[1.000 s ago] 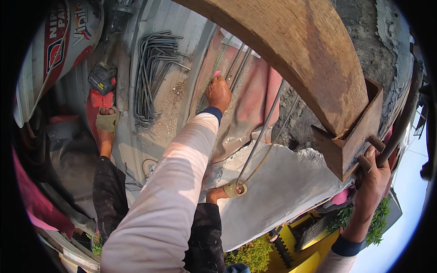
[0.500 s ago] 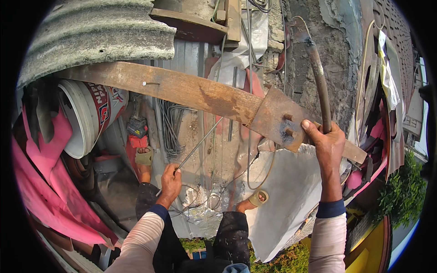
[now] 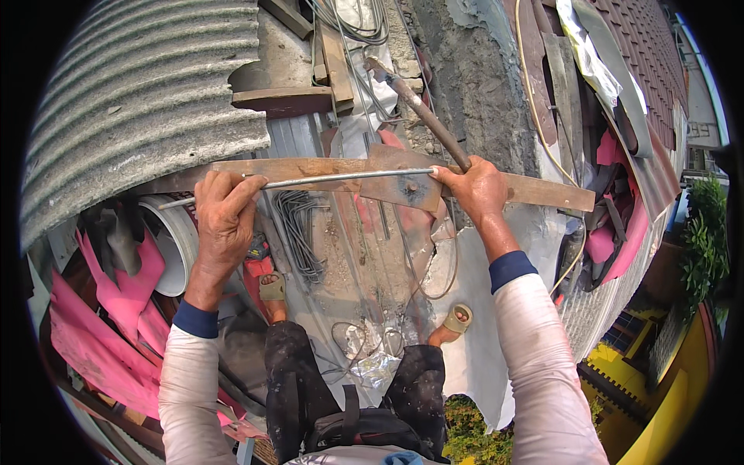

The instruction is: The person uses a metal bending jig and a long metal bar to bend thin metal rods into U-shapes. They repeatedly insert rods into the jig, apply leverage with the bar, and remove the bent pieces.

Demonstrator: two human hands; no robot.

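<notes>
A thin metal rod (image 3: pixel 349 179) runs crosswise above a wooden board (image 3: pixel 546 194). My left hand (image 3: pixel 223 221) is closed around the rod near its left end. At the rod's other end, the thumb of my right hand (image 3: pixel 482 190) meets its tip. The fingers of that hand wrap the lower end of a rusty pipe (image 3: pixel 430 124) with a welded head, which slants up and leftward. Under the rod's right part, a rusty metal plate (image 3: pixel 387 159) with a stubby peg is fixed on the board.
Bent rods (image 3: pixel 298 240) lie bundled left of centre. A white bucket (image 3: pixel 172 267) and pink sheets (image 3: pixel 108 333) crowd the left, under a corrugated roof sheet (image 3: pixel 147 93). Coiled wire (image 3: pixel 368 35) lies at the back. My sandalled feet (image 3: pixel 457 318) stand apart. The roof edge drops off at right.
My left hand has risen and brought the rod from a slant to nearly level over the board. The pipe has swung left with my right hand. The view has shifted.
</notes>
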